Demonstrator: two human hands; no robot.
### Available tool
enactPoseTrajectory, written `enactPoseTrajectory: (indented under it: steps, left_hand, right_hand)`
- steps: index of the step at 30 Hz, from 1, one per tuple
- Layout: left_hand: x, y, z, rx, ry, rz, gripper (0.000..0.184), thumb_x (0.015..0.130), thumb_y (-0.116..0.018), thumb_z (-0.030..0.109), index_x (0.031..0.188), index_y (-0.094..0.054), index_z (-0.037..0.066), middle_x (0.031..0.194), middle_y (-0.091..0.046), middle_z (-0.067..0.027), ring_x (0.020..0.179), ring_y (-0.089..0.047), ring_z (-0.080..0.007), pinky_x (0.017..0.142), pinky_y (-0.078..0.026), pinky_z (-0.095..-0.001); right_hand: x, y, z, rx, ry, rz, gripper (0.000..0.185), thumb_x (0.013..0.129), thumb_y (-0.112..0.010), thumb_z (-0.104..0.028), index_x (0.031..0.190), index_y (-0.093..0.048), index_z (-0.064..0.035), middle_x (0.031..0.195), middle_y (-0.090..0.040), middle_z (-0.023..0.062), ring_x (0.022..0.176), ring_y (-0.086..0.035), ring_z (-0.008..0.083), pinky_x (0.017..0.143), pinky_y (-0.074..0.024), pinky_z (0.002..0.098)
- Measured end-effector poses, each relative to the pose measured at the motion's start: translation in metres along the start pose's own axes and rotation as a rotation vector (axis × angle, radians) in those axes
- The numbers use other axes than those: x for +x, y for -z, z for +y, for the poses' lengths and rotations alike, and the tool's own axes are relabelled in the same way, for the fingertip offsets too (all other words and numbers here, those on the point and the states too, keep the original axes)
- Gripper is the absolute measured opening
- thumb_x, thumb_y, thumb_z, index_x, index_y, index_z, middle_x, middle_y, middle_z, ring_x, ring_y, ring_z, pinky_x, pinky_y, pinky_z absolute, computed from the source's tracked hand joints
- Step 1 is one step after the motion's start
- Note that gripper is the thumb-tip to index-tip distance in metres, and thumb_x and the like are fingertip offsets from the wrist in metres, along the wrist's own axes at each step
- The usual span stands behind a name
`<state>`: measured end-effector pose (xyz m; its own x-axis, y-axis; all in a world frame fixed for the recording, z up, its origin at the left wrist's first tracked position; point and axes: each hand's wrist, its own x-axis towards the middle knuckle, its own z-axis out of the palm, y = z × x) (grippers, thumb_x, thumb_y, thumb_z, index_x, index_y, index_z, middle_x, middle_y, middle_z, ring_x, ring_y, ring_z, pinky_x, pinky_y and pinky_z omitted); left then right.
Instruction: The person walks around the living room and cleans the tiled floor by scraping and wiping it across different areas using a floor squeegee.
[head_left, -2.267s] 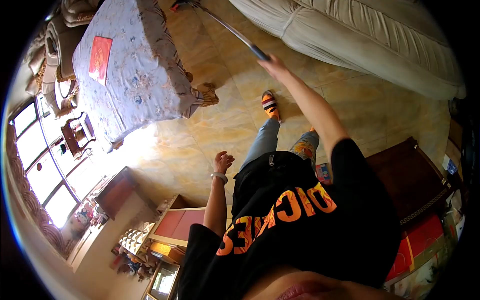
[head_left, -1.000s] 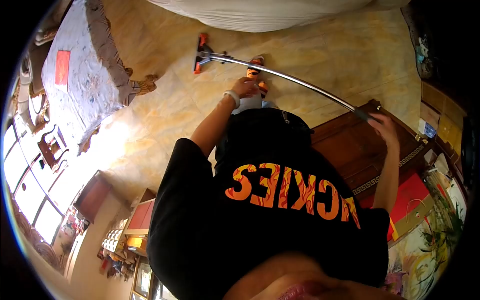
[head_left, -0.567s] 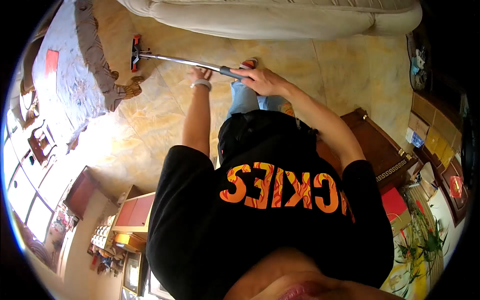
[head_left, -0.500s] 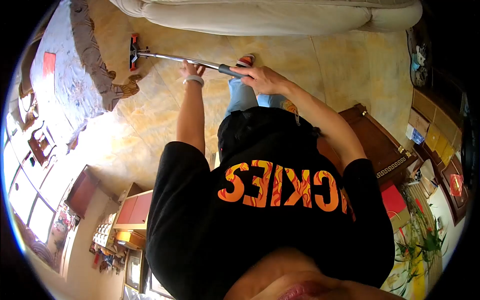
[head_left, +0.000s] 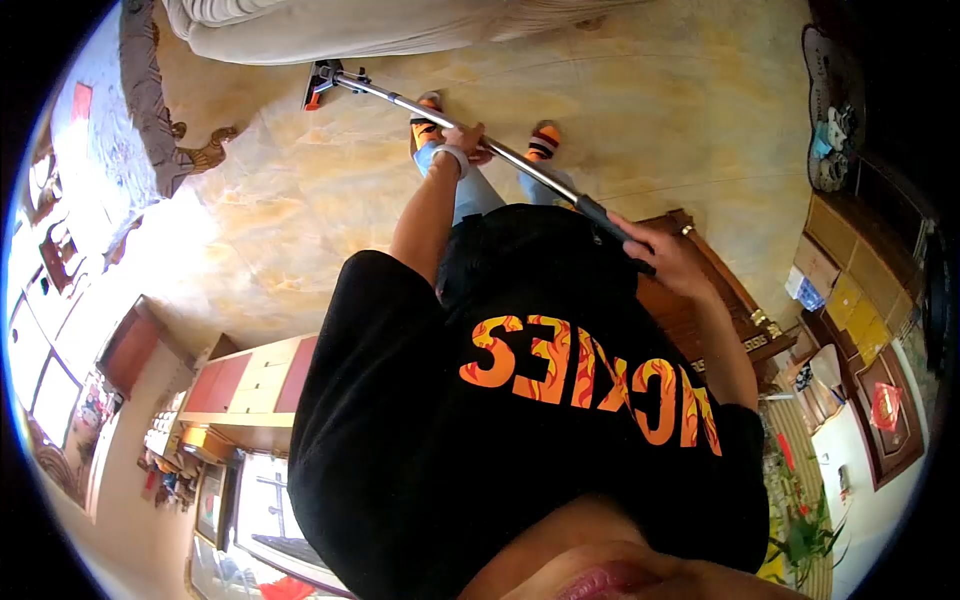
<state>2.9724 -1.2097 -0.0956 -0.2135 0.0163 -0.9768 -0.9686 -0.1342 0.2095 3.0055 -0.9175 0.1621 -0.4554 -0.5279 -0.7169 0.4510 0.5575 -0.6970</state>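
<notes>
A long-handled floor mop slants across the view, with a shiny metal pole and a dark grey grip. Its dark head, with an orange end, meets the floor beside the pale sofa. My left hand, with a white band at the wrist, is closed round the middle of the pole. Close to my right side, my right hand holds the grip near its upper end; the palm side is hidden. Below the pole are my orange shoes.
The pale sofa runs along the front. A cloth-covered piece of furniture with carved feet stands at left. Brown wooden furniture lies close by my right side, and a mat with shoes is further right.
The mop head has moved right and forward to the sofa's edge. Both hands have shifted right, my right hand also back towards my body. Both my shoes now show.
</notes>
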Motion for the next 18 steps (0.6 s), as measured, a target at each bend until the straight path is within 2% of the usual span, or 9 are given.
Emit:
enactPoseTrajectory:
  steps: [2, 4, 8, 9, 10, 12, 13, 15, 18]
  left_hand:
    - [-0.051, -0.042, 0.009, 0.11, 0.111, -0.098, 0.033, 0.079, -0.047, 0.035, 0.082, -0.053, 0.003, 0.068, -0.06, -0.0118, 0.059, -0.061, -0.0207, 0.043, -0.048, -0.0279]
    - [-0.027, -0.068, -0.011, 0.165, 0.164, -0.23, 0.035, 0.079, -0.046, 0.037, 0.088, -0.053, 0.003, 0.068, -0.06, -0.0137, 0.06, -0.061, -0.0206, 0.045, -0.049, -0.0285]
    - [-0.019, -0.128, -0.024, 0.258, 0.339, -0.391, 0.038, 0.077, -0.048, 0.04, 0.101, -0.049, 0.011, 0.078, -0.058, -0.0196, 0.06, -0.06, -0.025, 0.047, -0.051, -0.0306]
    - [-0.002, -0.15, -0.038, 0.367, 0.252, -0.445, 0.039, 0.075, -0.05, 0.039, 0.101, -0.048, 0.011, 0.077, -0.058, -0.0205, 0.065, -0.06, -0.0265, 0.048, -0.051, -0.0302]
    - [0.046, -0.178, -0.066, 0.303, 0.362, -0.569, 0.035, 0.075, -0.051, 0.037, 0.099, -0.048, 0.012, 0.079, -0.057, -0.0193, 0.067, -0.06, -0.0254, 0.052, -0.051, -0.0306]
    - [-0.006, -0.233, -0.056, 0.104, 0.351, -0.55, 0.039, 0.075, -0.054, 0.035, 0.1, -0.046, 0.005, 0.085, -0.056, -0.0177, 0.071, -0.058, -0.0252, 0.056, -0.051, -0.0321]
    - [-0.035, -0.261, -0.049, 0.004, 0.347, -0.543, 0.042, 0.074, -0.055, 0.033, 0.1, -0.045, 0.002, 0.087, -0.055, -0.0168, 0.073, -0.058, -0.0251, 0.058, -0.05, -0.0329]
    - [-0.04, -0.328, -0.06, -0.098, 0.222, -0.449, 0.036, 0.079, -0.048, 0.032, 0.096, -0.042, 0.001, 0.092, -0.052, -0.0164, 0.075, -0.054, -0.0233, 0.06, -0.046, -0.0368]
    - [-0.05, -0.409, -0.053, 0.012, 0.054, -0.482, 0.026, 0.082, -0.04, 0.028, 0.089, -0.04, 0.003, 0.088, -0.05, -0.0121, 0.069, -0.05, -0.0199, 0.058, -0.042, -0.0384]
  right_hand:
    - [-0.035, 0.02, 0.009, 0.018, -0.095, 0.003, 0.043, 0.083, -0.044, -0.016, 0.124, -0.033, -0.0122, 0.12, -0.044, 0.0054, 0.103, -0.042, 0.0127, 0.084, -0.0315, 0.0221]
    - [-0.063, 0.036, 0.015, 0.027, -0.175, 0.027, 0.042, 0.082, -0.044, -0.009, 0.123, -0.036, -0.0105, 0.121, -0.043, 0.0036, 0.107, -0.04, 0.0132, 0.087, -0.029, 0.0221]
    - [-0.114, 0.07, 0.04, 0.017, -0.272, 0.102, 0.042, 0.081, -0.044, -0.007, 0.122, -0.038, -0.0099, 0.108, -0.05, -0.0005, 0.087, -0.045, 0.0093, 0.076, -0.0346, 0.0206]
    - [-0.13, 0.079, 0.051, -0.037, -0.212, 0.158, 0.042, 0.08, -0.044, -0.006, 0.122, -0.039, -0.0103, 0.103, -0.05, -0.0015, 0.079, -0.045, 0.0078, 0.07, -0.0356, 0.02]
    - [-0.146, 0.091, 0.052, 0.017, -0.287, 0.192, 0.043, 0.079, -0.045, -0.006, 0.121, -0.039, -0.0109, 0.098, -0.05, -0.0021, 0.073, -0.042, 0.0064, 0.065, -0.0349, 0.0189]
    - [-0.183, 0.117, 0.04, 0.239, -0.579, 0.251, 0.045, 0.077, -0.048, -0.007, 0.121, -0.04, -0.0122, 0.089, -0.049, -0.0031, 0.063, -0.036, 0.0038, 0.057, -0.032, 0.0164]
    - [-0.198, 0.123, 0.031, 0.208, -0.547, 0.339, 0.043, 0.078, -0.048, -0.009, 0.12, -0.042, -0.0115, 0.071, -0.039, -0.0064, 0.053, -0.031, 0.0026, 0.048, -0.0253, 0.0163]
    - [-0.234, 0.148, 0.03, -0.034, -0.571, 0.454, 0.042, 0.077, -0.05, -0.015, 0.118, -0.043, -0.0086, 0.056, -0.034, -0.0091, 0.045, -0.028, 0.0016, 0.04, -0.0201, 0.0157]
    - [-0.264, 0.192, 0.039, -0.122, -0.426, 0.578, 0.043, 0.074, -0.056, -0.017, 0.113, -0.047, -0.0023, 0.061, -0.042, -0.0066, 0.045, -0.031, 0.0011, 0.04, -0.0206, 0.0152]
